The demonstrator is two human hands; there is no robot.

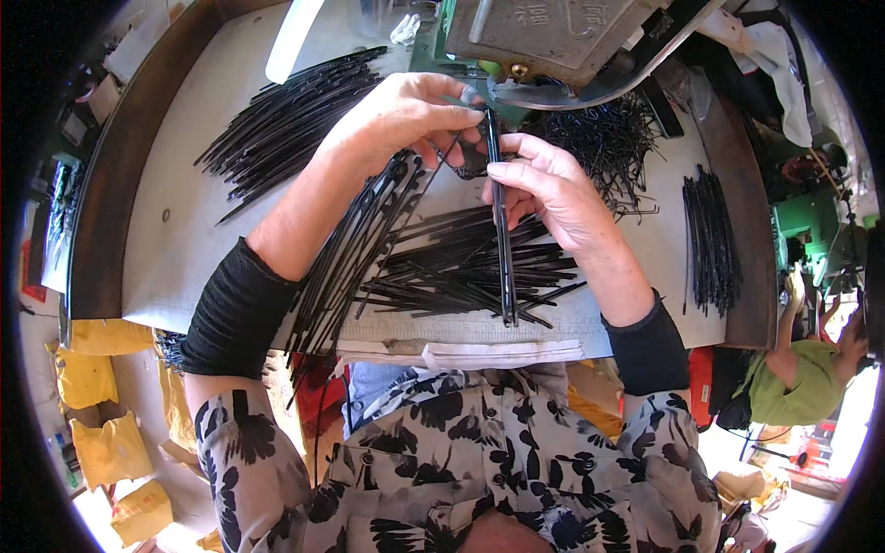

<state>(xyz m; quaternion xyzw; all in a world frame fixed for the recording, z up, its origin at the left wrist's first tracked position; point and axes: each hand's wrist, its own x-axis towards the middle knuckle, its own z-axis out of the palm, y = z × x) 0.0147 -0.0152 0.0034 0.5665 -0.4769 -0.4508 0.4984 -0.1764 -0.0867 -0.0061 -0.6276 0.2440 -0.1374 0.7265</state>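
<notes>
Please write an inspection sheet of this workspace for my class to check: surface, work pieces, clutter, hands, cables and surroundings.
Surface: pale table with raised brown rim.
Work pieces: long black strip in hand; upper-left pile, middle pile and right pile of black strips.
Clutter: tangle of thin black pieces near the machine; crumpled white scrap left of it.
Hands: right hand holds the strip; left hand is at its top end, grip unclear.
Cables: on the table, nothing seen that is clearly one.
Surroundings: yellow packages at lower left; person in green at right.
</notes>
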